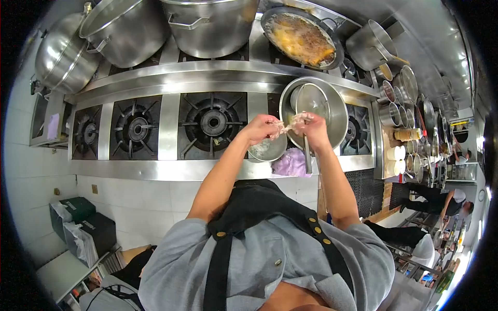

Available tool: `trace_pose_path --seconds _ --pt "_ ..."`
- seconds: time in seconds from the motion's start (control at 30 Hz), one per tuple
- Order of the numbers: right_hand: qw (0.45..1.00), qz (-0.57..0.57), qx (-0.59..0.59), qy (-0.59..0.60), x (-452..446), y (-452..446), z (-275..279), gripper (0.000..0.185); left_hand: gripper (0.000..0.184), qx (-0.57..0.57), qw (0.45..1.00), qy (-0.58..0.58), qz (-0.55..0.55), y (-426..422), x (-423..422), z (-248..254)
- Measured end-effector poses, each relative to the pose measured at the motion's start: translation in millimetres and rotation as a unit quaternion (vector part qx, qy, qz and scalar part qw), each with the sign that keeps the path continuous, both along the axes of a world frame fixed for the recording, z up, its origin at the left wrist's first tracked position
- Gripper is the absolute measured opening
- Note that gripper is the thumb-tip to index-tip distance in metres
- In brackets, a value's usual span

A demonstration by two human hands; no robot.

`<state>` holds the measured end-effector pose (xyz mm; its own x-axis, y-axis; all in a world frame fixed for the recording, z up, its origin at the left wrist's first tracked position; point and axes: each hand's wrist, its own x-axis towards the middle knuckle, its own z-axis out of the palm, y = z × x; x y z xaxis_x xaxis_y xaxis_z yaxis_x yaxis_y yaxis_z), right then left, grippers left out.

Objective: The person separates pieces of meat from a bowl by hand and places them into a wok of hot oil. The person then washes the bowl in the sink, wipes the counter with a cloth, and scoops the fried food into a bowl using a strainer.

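My left hand point(260, 129) and my right hand point(312, 127) are close together over the near edge of the stove, fingers closed and coated with pale, sticky stuff. Between them stretches a pale coated piece of food point(287, 128), pinched from both sides; its exact kind I cannot make out. Below my left hand is a small metal bowl point(275, 153) with whitish contents. A large steel basin point(340, 116) stands beyond my right hand, with a strainer point(315, 98) inside. A metal utensil handle point(307, 160) slants down under my right hand, beside a crumpled purple cloth point(290, 165).
A wide pan point(270, 26) holds yellow-brown food in bubbling oil at the back. Large steel pots point(215, 31) stand left of it. Gas burners point(213, 122) line the front. Shelves of pots point(390, 115) are at right, where co-workers point(451, 203) stand farther off.
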<state>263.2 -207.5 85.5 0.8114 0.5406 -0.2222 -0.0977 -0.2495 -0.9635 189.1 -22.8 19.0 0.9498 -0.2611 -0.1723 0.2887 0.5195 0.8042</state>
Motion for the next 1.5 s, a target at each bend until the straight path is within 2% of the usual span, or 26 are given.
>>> trace_pose_path --seconds 0.1,0.2,0.27,0.3,0.37,0.43,0.5,0.53,0.57,0.63,0.73,0.77,0.87,0.9,0.97,1.0,1.03,1.07,1.1,1.13,1.2,1.27,1.3,1.37,1.43,1.5 --pt "0.981 -0.086 0.116 0.132 8 1 6 0.025 0.021 0.02 1.0 0.0 0.002 2 0 7" --pt "0.928 -0.079 0.243 0.272 13 6 24 0.024 0.015 0.057 0.998 0.025 -0.011 -2 5 -11" --pt "0.916 -0.07 0.286 0.272 14 12 38 0.023 0.015 -0.007 0.999 0.05 -0.002 -1 5 -27" --pt "0.91 -0.063 0.308 0.269 16 15 48 0.022 0.015 -0.038 0.997 0.06 0.002 1 6 -31" --pt "0.955 -0.074 0.235 0.166 35 28 80 0.023 0.016 -0.124 0.989 0.07 0.024 1 0 -36" --pt "0.96 0.036 0.277 -0.024 89 36 88 0.018 0.02 -0.172 0.979 0.103 0.043 1 -13 -25" --pt "0.98 -0.045 0.099 -0.169 144 58 101 0.019 0.02 -0.169 0.975 0.111 0.088 -3 -22 -26" --pt "0.964 -0.026 0.011 -0.266 179 65 94 0.018 0.02 -0.168 0.973 0.116 0.111 -5 -25 -28" --pt "0.956 -0.007 -0.017 -0.292 216 73 79 0.027 0.021 -0.174 0.968 0.123 0.136 -8 -27 -33" --pt "0.869 0.002 -0.252 -0.426 302 90 29 0.019 0.021 -0.16 0.966 0.123 0.159 -9 -32 -35" --pt "0.767 0.029 -0.429 -0.476 330 117 6 0.021 0.019 -0.2 0.951 0.124 0.201 -5 -41 -27" --pt "0.752 0.129 -0.456 -0.457 338 119 10 0.024 0.019 -0.216 0.941 0.135 0.224 -5 -42 -23" --pt "0.745 0.084 -0.471 -0.464 327 129 37 0.023 0.02 -0.268 0.922 0.116 0.252 -2 -43 -28" --pt "0.748 0.085 -0.433 -0.496 312 129 52 0.02 0.02 -0.277 0.919 0.11 0.259 -1 -39 -29" --pt "0.824 0.166 -0.305 -0.447 242 120 82 0.018 0.021 -0.281 0.907 0.112 0.292 -4 -28 -28" --pt "0.799 0.212 -0.224 -0.516 198 111 78 0.017 0.021 -0.284 0.906 0.107 0.294 -7 -22 -21" --pt "0.845 0.248 -0.203 -0.428 140 104 78 0.015 0.021 -0.288 0.906 0.101 0.293 -11 -16 -12" --pt "0.825 0.355 -0.159 -0.409 126 87 35 0.019 0.02 -0.29 0.907 0.095 0.29 -14 -11 -5" --pt "0.815 0.334 -0.126 -0.456 66 79 32 0.027 0.02 -0.303 0.907 0.091 0.279 -16 -4 -9" --pt "0.773 0.315 -0.065 -0.546 34 67 9 0.03 0.019 -0.316 0.907 0.087 0.266 -19 4 -18" --pt "0.8 0.236 -0.048 -0.55 2 56 -10 0.022 0.02 -0.32 0.908 0.097 0.252 -29 9 -20" --pt "0.79 0.206 -0.052 -0.575 -3 46 -15 0.019 0.022 -0.3 0.912 0.126 0.249 -38 6 -16" --pt "0.785 0.187 -0.055 -0.587 -5 40 -17 0.017 0.025 -0.354 0.906 0.104 0.209 -40 2 -13" --pt "0.831 0.156 -0.056 -0.531 0 28 -24 0.018 0.032 -0.458 0.878 0.062 0.127 -37 -6 -9" --pt "0.898 0.116 -0.083 -0.416 -7 26 -19 0.02 0.038 -0.474 0.875 0.061 0.079 -28 -17 -2" --pt "0.857 0.148 -0.063 -0.49 -20 28 -15 0.02 0.047 -0.498 0.864 0.062 0.039 -22 -21 -4"
